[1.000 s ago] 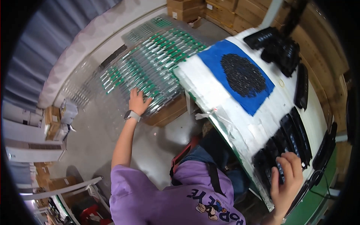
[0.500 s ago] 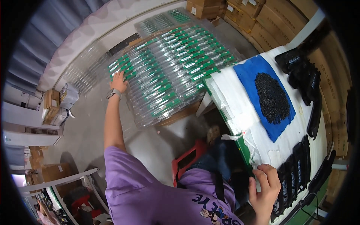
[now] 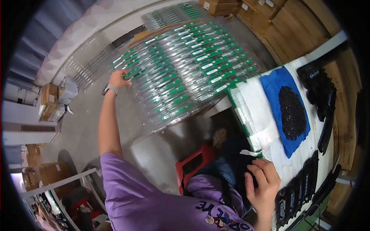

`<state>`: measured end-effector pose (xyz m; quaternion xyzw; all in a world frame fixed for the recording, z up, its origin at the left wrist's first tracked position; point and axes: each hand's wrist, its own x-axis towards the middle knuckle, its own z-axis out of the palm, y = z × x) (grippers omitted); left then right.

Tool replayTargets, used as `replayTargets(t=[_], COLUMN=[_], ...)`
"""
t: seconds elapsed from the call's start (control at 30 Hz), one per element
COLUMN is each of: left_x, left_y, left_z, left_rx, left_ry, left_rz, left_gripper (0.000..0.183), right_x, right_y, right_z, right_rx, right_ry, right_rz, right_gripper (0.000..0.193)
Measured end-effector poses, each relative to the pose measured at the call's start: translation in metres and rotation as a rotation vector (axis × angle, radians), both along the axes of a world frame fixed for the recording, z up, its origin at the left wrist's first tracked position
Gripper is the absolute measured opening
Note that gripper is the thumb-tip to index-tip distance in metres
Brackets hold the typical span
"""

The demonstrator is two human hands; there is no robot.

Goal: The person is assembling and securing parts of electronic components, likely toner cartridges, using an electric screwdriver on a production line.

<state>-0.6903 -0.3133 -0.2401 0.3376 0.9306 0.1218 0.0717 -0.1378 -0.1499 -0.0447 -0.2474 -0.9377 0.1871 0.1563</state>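
My left hand (image 3: 120,79) reaches out to the left edge of a clear plastic tray (image 3: 148,102) that carries rows of narrow green circuit boards (image 3: 210,65). Its fingers are closed on the end of one green circuit board (image 3: 133,72), which sits slightly tilted over the tray's left column. My right hand (image 3: 264,181) hovers by the near edge of the white-covered table (image 3: 256,96). Its fingers are loosely bent, thumb apart, and nothing shows between them.
On the table lie a blue cloth (image 3: 272,82) with a heap of small black parts (image 3: 292,113), and several black casings (image 3: 298,188). A red stool (image 3: 190,163) stands below. Cardboard boxes (image 3: 283,30) are stacked behind; another tray of boards (image 3: 165,17) lies farther back.
My left hand has closed on a circuit board and pulled its end slightly up from the tray. The whole view has shifted a little; my right hand stays near the table edge.
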Motion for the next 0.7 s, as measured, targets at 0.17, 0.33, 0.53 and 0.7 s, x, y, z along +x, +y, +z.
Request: replayTargets(t=[0.17, 0.33, 0.53, 0.7], left_x=[0.02, 0.019, -0.026, -0.021], left_y=[0.01, 0.002, 0.014, 0.015], left_z=[0.005, 0.01, -0.013, -0.021], left_rx=[-0.135, 0.004, -0.155, -0.025], left_ry=[0.054, 0.348, 0.549, 0.413], left_rz=[-0.007, -0.114, 0.031, -0.033], left_gripper=[0.031, 0.02, 0.023, 0.034], right_x=[-0.015, -0.02, -0.028, -0.034], right_y=[0.003, 0.006, 0.011, 0.015], right_z=[-0.004, -0.006, -0.013, -0.018], right_rx=[-0.005, -0.004, 0.022, -0.001], right_ry=[0.051, 0.073, 0.099, 0.104], right_rz=[-0.039, -0.046, -0.047, -0.091], right_gripper=[0.017, 0.015, 0.013, 0.013])
